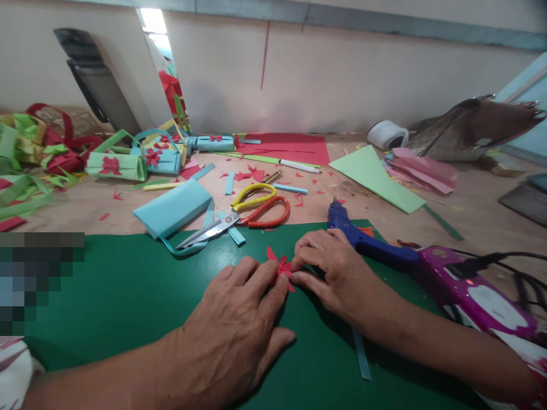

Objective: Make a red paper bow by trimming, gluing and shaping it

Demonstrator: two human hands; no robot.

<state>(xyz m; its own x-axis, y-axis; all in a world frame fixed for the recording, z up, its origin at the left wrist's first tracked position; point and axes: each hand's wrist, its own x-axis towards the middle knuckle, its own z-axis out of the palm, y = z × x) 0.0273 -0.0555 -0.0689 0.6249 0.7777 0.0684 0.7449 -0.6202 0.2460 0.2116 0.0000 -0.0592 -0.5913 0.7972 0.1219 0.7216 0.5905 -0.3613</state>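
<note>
A small red paper cutout (282, 266) with pointed ends lies on the green mat (128, 285) between my hands. The fingertips of my left hand (243, 313) press on its left side, with the thumb spread apart below. From the right, my right hand (327, 270) pinches the cutout's edge between thumb and forefinger. Fingers cover part of the paper. Just beyond my right hand is a blue glue gun (371, 242). Scissors (239, 213) with yellow and orange handles lie above the cutout, blades pointing left, beside a folded light-blue paper piece (173, 208).
Small paper bags with red bows (115, 165) stand at the back left. Red sheet (294, 149), white pen (299, 166) and light-green paper (378, 179) lie farther back among scraps. A magenta power strip (474, 290) with cables is at right; a blue strip (361, 353) lies near my right forearm.
</note>
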